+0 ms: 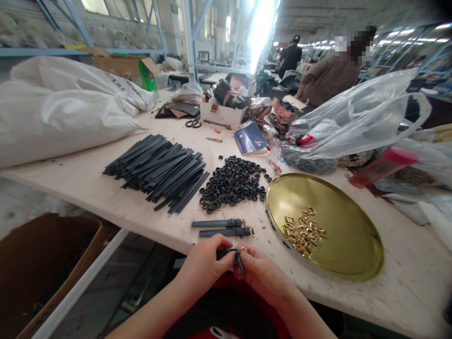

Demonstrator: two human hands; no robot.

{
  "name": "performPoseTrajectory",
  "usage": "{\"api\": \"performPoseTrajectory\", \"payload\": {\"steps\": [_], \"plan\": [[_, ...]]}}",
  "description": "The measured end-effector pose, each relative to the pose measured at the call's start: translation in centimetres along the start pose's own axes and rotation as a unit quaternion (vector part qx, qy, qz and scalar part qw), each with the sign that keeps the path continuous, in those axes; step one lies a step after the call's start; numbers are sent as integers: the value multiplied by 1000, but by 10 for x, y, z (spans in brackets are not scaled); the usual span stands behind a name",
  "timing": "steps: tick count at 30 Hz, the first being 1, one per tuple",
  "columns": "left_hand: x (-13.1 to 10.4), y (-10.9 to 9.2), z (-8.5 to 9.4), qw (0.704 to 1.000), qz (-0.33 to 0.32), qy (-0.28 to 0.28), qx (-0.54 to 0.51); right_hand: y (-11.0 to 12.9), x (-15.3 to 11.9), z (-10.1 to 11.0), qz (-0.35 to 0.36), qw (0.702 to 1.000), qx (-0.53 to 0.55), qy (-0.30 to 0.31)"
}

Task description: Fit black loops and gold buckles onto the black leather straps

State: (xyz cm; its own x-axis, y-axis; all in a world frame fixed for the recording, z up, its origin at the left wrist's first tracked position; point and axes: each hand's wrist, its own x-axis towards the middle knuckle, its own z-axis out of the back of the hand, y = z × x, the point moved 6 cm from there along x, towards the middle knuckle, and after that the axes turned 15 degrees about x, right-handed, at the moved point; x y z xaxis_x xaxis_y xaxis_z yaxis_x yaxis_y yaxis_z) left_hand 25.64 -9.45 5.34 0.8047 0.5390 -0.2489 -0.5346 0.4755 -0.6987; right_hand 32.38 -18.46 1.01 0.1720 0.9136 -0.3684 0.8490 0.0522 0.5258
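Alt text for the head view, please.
Left hand and right hand hold a dark strap with a gold piece. Beyond, on a table, lie two buckled straps, heaped dark strips, dark loops, and a gold tray of buckles.

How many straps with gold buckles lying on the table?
2. Far strap: on the near side of the loop pile. Near strap: beside it, closer to the left hand. More could hide in the clutter.

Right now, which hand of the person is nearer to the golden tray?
Right. The right hand is left of the golden tray, apart from it; the left hand is farther left, beyond the right hand.
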Motion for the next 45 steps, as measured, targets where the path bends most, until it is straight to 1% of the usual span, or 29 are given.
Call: {"api": "performPoseTrajectory", "payload": {"steps": [2,4,5,7,9,10,12,15,16,18,23,27,30,32,35,37,39,40,45], "plan": [[-1,0,-4,995,-1,34,-93,7,-1,0,49,998,-34,-22],[-4,1,-7,977,19,72,-199,15,-2,2,103,990,-84,-56],[-5,2,-9,966,32,88,-241,19,-3,3,129,982,-115,-76],[-8,2,-10,949,49,107,-292,27,-5,5,175,961,-181,-117],[-9,2,-10,944,44,111,-309,31,-8,8,209,937,-238,-145],[-10,1,-11,943,40,111,-311,32,-11,9,220,927,-267,-148],[-10,2,-15,943,39,114,-310,30,-15,8,232,902,-340,-133],[-12,3,-26,946,46,127,-296,26,-24,4,257,847,-449,-118],[-13,3,-30,947,49,131,-291,25,-27,4,269,832,-469,-125],[-14,4,-35,948,59,134,-283,24,-30,4,279,816,-486,-141],[-15,3,-36,951,69,134,-269,22,-26,5,287,810,-481,-174],[-14,6,-38,946,85,142,-279,19,-20,6,301,809,-469,-186],[-12,8,-40,947,96,135,-274,16,-20,7,313,806,-464,-191],[-11,8,-41,955,92,135,-248,15,-23,7,317,802,-470,-188],[-12,7,-42,963,85,156,-203,15,-27,8,312,793,-490,-183],[-13,5,-41,962,65,169,-205,17,-29,10,311,783,-505,-189],[-13,3,-40,958,43,171,-226,17,-29,11,311,772,-517,-199],[-12,3,-40,956,42,169,-236,17,-27,11,310,769,-522,-202],[-8,10,-48,954,97,162,-233,18,-21,13,311,765,-525,-207]]}}
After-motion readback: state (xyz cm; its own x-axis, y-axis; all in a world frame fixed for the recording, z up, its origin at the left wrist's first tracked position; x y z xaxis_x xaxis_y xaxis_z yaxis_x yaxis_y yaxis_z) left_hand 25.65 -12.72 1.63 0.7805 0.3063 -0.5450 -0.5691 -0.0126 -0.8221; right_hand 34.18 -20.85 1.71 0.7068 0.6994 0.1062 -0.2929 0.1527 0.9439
